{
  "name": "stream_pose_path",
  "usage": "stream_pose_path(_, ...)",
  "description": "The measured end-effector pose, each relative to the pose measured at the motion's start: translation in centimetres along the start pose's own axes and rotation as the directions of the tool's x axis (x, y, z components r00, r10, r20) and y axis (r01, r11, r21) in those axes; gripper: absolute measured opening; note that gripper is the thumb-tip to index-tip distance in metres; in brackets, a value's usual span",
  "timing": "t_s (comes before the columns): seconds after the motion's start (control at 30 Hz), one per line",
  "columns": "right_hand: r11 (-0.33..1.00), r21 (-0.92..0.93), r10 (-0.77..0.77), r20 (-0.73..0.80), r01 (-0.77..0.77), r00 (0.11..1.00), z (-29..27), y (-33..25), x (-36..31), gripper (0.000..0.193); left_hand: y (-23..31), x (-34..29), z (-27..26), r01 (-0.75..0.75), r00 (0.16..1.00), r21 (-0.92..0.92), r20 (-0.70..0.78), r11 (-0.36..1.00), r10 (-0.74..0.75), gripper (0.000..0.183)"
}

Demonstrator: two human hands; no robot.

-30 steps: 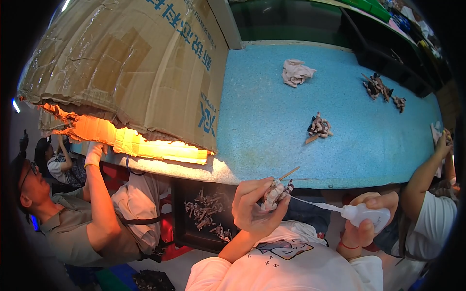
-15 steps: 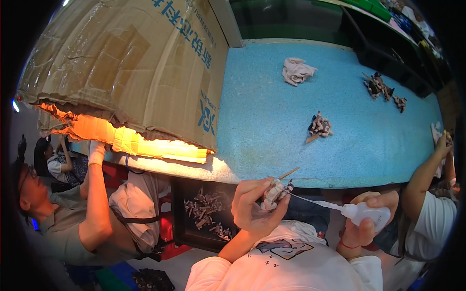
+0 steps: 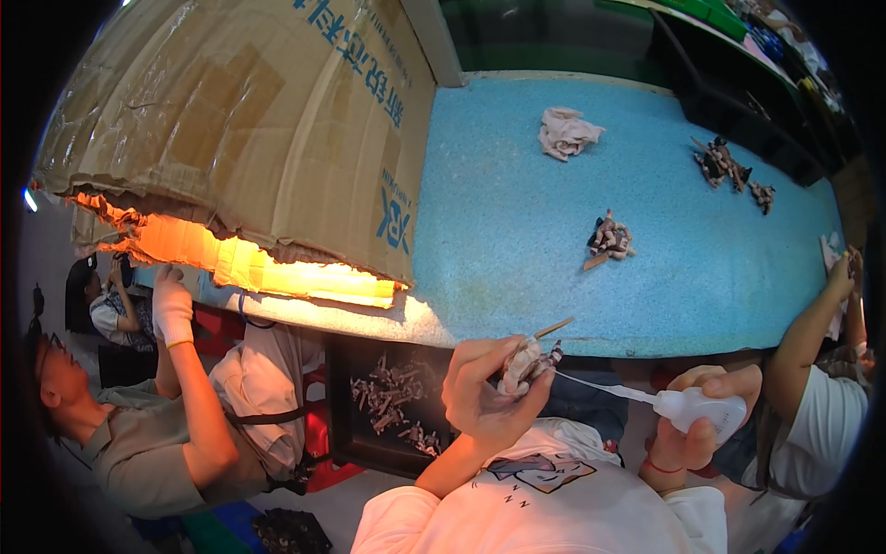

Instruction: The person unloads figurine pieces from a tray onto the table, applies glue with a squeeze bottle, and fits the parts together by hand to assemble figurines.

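Observation:
My left hand pinches a small pale-and-dark figurine just in front of the table's near edge. A thin wooden-looking piece sticks up from the figurine. In my right hand is a white squeeze bottle, tilted with its long thin nozzle pointing left. The nozzle's tip is at the figurine's right side; whether it touches cannot be made out. On the blue tabletop beyond my hands lies another figurine, brownish and dark.
A big cardboard box, glowing orange inside, covers the table's left. A crumpled pale cloth and more figurines lie farther back. The black tray beside my left arm holds several small parts. People sit left and right.
The person at left has drawn a gloved hand back from the box's glowing opening. My hands, figurine and bottle have shifted slightly right; the nozzle stays at the figurine.

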State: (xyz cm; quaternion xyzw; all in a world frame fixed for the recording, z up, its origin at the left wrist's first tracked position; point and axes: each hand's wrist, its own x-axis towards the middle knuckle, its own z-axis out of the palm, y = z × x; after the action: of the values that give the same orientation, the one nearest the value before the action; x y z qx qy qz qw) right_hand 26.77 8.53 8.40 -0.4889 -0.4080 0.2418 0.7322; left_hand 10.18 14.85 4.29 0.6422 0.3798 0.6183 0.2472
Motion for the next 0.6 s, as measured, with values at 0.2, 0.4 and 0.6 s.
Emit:
stream_pose_path(0.2,0.979,0.204,-0.073,0.233,0.025,0.97,-1.4,0.7,0.2,0.04,0.3,0.2,0.1,0.038,0.999,-0.024,-0.006,0.999,-0.038,0.044)
stream_pose_path(0.4,0.995,0.094,-0.027,0.189,0.009,0.982,-0.1,0.0,0.0,0.041,0.1,0.2,0.1,0.007,1.0,-0.02,-0.013,1.0,-0.007,0.044)
stream_pose_path(0.6,0.965,0.037,-0.26,0.168,0.258,0.951,0.5,1.5,0.3,0.034,0.0,0.1,0.0,0.011,1.0,-0.017,-0.013,1.0,-0.011,0.045)
